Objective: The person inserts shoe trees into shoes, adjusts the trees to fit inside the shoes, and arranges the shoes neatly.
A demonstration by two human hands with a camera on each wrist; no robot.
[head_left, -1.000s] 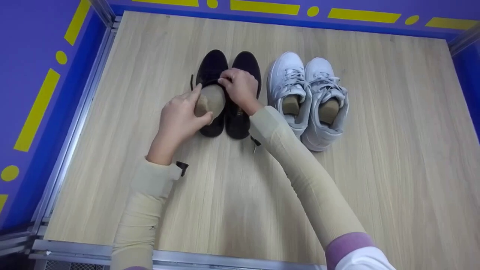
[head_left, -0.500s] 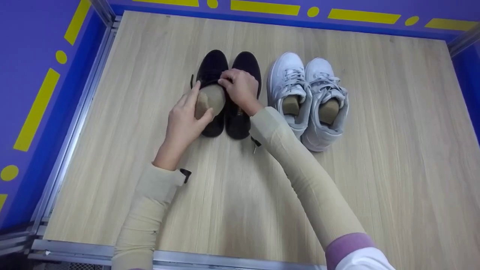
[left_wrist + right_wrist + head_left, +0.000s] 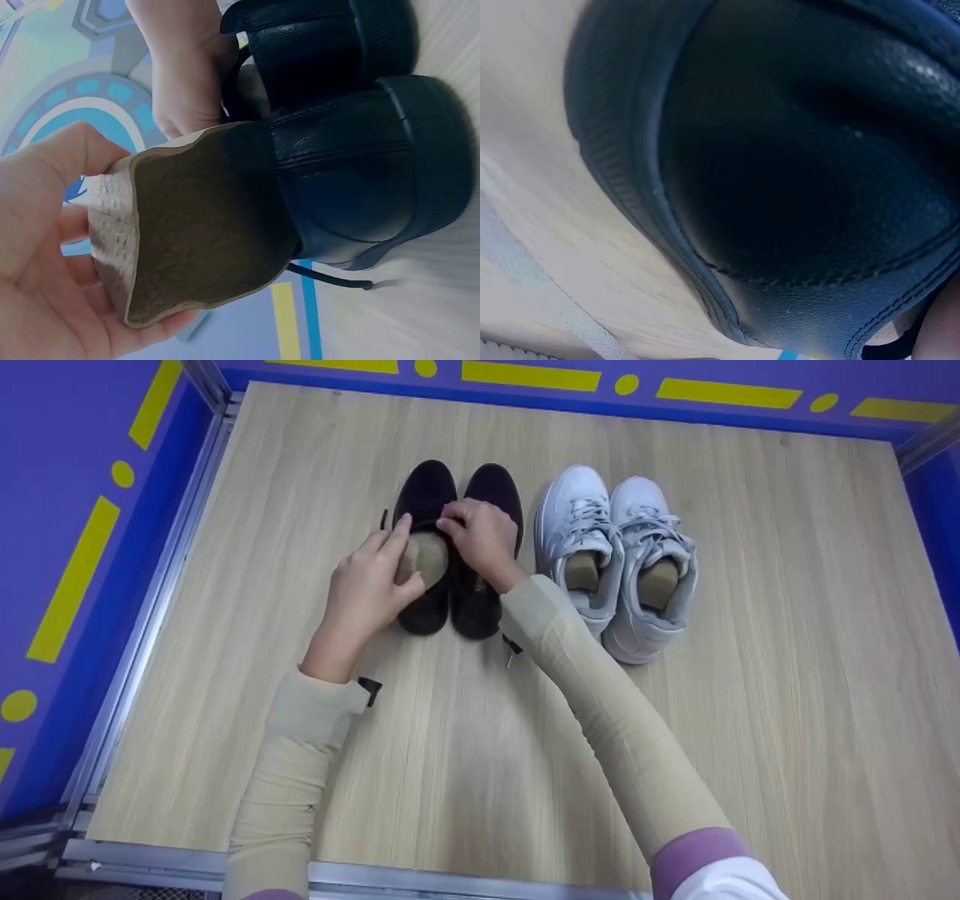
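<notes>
My left hand (image 3: 364,589) grips a beige moulded-pulp shoe insert (image 3: 202,232), thumb on one side of its rim and fingers curled round the other. The insert's far end sits inside the opening of the left black leather shoe (image 3: 425,484), and its hollow side shows in the left wrist view. My right hand (image 3: 484,536) reaches across the right black shoe (image 3: 491,484) and pinches the left shoe's tongue with thumb and fingertips. A loose black lace (image 3: 330,277) sticks out at that shoe's outer side. The right wrist view is filled mostly by black shoe leather (image 3: 817,187).
To the right stands a pair of white sneakers (image 3: 577,506) with laces and brown inserts (image 3: 657,583) inside. All shoes rest toes away on a wood-grain board (image 3: 787,660). Blue panels (image 3: 67,510) with yellow marks border the back and sides; a metal rail (image 3: 450,881) runs along the front.
My left hand has shifted slightly forward, and the insert sits a little deeper in the left black shoe. The right hand has stayed at the tongue.
</notes>
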